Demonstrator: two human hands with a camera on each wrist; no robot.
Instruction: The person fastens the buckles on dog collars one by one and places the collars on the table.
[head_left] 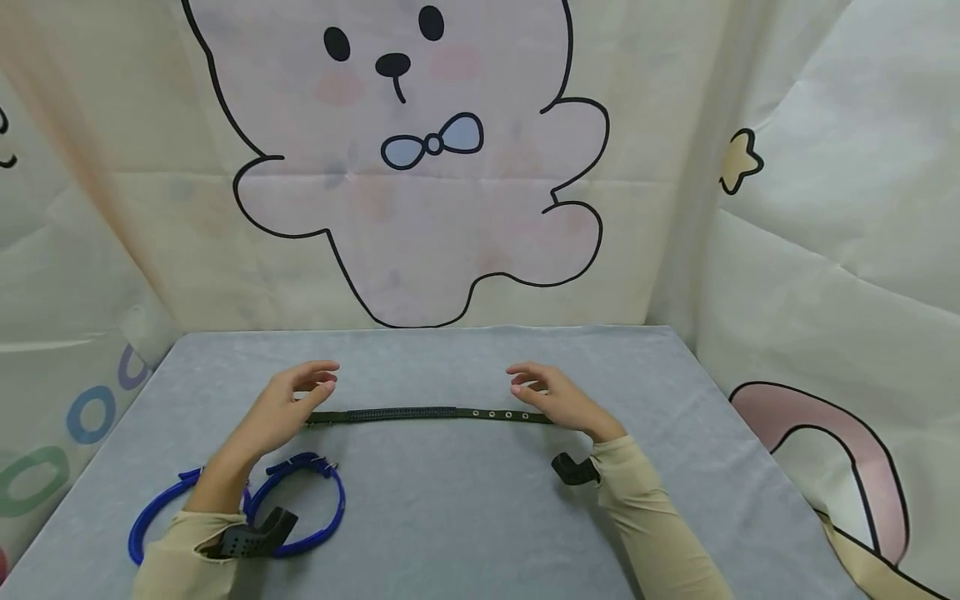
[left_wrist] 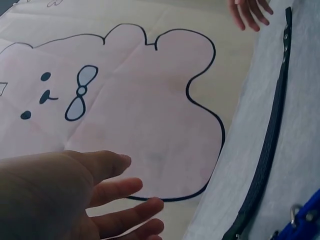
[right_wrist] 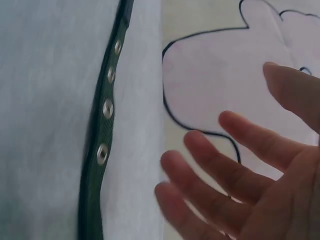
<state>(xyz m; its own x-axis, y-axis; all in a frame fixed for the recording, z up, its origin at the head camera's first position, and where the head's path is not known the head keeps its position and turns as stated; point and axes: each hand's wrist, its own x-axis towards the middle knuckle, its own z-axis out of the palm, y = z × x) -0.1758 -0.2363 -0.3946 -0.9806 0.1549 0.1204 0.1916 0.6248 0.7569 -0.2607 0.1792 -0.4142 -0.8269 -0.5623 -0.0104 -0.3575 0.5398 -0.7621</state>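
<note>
A dark green collar lies stretched out straight across the table, with metal eyelets along its right part. My left hand is held over its left end, fingers relaxed and holding nothing. Above the right end is my right hand, also empty with loosely bent fingers. In the right wrist view the eyelet part of the collar runs beside the spread right fingers. The left wrist view has the collar to the right of the left hand.
Two blue collars, each closed in a ring, lie at the table's front left; the right one is nearer the middle, the left one partly hidden behind my left forearm. Light blue-grey cloth covers the table. Printed curtains enclose it.
</note>
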